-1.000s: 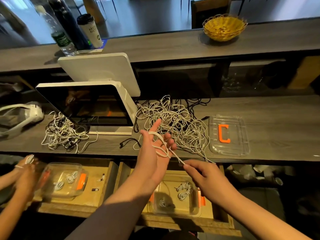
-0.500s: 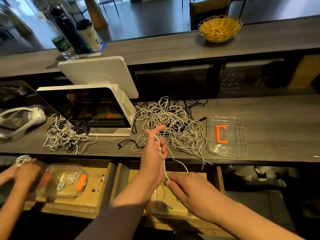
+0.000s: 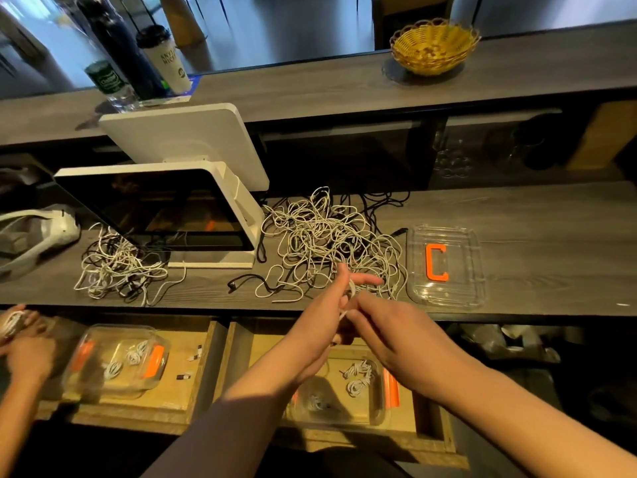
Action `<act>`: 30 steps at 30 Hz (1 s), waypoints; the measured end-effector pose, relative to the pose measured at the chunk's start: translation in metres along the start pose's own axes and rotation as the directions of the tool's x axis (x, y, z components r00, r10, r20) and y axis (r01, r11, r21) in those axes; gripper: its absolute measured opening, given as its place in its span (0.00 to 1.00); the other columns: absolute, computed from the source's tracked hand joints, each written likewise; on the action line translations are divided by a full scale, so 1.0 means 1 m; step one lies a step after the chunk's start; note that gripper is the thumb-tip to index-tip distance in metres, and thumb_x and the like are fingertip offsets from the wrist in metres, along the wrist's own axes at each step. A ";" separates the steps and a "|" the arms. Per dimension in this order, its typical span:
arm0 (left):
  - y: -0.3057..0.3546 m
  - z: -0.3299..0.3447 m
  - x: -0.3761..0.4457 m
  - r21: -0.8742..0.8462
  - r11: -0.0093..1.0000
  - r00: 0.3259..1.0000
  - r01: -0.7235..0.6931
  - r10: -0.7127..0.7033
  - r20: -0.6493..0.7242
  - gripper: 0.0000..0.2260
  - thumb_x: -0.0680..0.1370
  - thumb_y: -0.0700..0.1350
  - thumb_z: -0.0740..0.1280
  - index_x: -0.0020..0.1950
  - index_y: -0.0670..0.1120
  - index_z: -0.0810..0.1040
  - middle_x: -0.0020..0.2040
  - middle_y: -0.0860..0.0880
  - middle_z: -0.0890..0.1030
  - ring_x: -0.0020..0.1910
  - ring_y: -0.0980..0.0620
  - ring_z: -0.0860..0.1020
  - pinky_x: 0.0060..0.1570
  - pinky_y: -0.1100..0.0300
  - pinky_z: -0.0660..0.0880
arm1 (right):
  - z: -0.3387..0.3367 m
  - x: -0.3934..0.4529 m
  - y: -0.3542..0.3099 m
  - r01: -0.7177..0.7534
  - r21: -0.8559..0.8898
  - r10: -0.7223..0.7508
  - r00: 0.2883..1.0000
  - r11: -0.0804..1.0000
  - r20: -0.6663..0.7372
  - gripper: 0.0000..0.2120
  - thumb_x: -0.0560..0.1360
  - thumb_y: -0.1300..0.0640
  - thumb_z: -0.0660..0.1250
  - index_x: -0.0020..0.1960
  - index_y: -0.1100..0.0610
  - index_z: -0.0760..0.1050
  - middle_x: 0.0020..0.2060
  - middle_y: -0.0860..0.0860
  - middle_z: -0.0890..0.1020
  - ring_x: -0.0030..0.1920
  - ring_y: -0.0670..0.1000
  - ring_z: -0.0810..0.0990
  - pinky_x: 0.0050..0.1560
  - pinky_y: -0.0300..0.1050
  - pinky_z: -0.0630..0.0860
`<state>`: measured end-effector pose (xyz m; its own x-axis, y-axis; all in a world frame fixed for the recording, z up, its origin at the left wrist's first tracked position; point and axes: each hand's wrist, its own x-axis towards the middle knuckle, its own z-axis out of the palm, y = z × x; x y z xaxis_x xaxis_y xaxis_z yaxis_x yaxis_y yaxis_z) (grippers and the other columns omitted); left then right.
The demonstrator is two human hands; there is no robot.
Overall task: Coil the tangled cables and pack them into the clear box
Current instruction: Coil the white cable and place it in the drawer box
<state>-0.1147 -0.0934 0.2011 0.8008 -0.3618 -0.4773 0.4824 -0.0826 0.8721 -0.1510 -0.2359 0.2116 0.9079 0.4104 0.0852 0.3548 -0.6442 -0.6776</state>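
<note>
Head view: the scene is read from left to right, with clock directions taken from the meeting point of the two hands.
Second clear box (image 3: 115,360): seen at about 8 o'clock in the left drawer, with a few coiled cables inside; another person's hands work beside it.
Small tangle (image 3: 117,270): white and black cords are heaped at 9 o'clock, by the screen stand.
Left hand (image 3: 320,322): held up on edge, with a white cable (image 3: 351,291) wound round its fingers; thumb and forefinger are extended.
Main tangle (image 3: 331,243): spread at 12 o'clock, just beyond the hands; thin white cords are looped over black ones.
Right hand (image 3: 396,336): its fingers are curled at the cable's loose end, touching the left hand; the pinch itself is hidden.
Clear box (image 3: 379,415): lies at 6 o'clock, directly below both hands, long axis left to right; small white coils rest inside.
Lid (image 3: 444,263): lies at 2 o'clock on the counter.
Judgement: either hand seems equally near for the drop.
</note>
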 end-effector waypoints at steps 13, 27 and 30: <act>-0.012 0.001 -0.008 0.198 0.948 0.918 0.248 -0.295 0.264 0.33 0.74 0.73 0.55 0.60 0.49 0.81 0.34 0.54 0.63 0.28 0.59 0.57 0.23 0.66 0.53 | -0.018 0.010 0.065 -0.097 -0.273 -0.011 0.929 0.957 -0.369 0.22 0.72 0.33 0.60 0.33 0.50 0.67 0.26 0.43 0.70 0.25 0.48 0.69 0.27 0.37 0.60; -0.019 -0.030 -0.003 0.105 0.979 0.943 0.174 -0.196 0.267 0.25 0.83 0.63 0.51 0.62 0.52 0.83 0.35 0.51 0.71 0.30 0.58 0.64 0.26 0.66 0.57 | 0.003 0.025 0.069 -0.139 -0.173 0.079 0.946 0.975 -0.316 0.21 0.73 0.33 0.57 0.34 0.49 0.66 0.25 0.41 0.67 0.26 0.45 0.67 0.29 0.40 0.61; -0.030 -0.039 -0.001 -0.177 0.975 0.984 0.132 -0.106 0.145 0.24 0.83 0.62 0.52 0.61 0.52 0.83 0.37 0.49 0.74 0.31 0.56 0.67 0.28 0.64 0.59 | 0.009 0.023 0.074 -0.197 -0.129 0.156 0.950 0.972 -0.272 0.20 0.73 0.32 0.55 0.34 0.47 0.66 0.24 0.43 0.70 0.26 0.44 0.70 0.30 0.40 0.61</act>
<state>-0.1157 -0.0549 0.1713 0.6850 -0.4816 -0.5466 0.6387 0.0360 0.7686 -0.1063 -0.2683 0.1569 0.9782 0.1137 0.1736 0.1950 -0.7901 -0.5811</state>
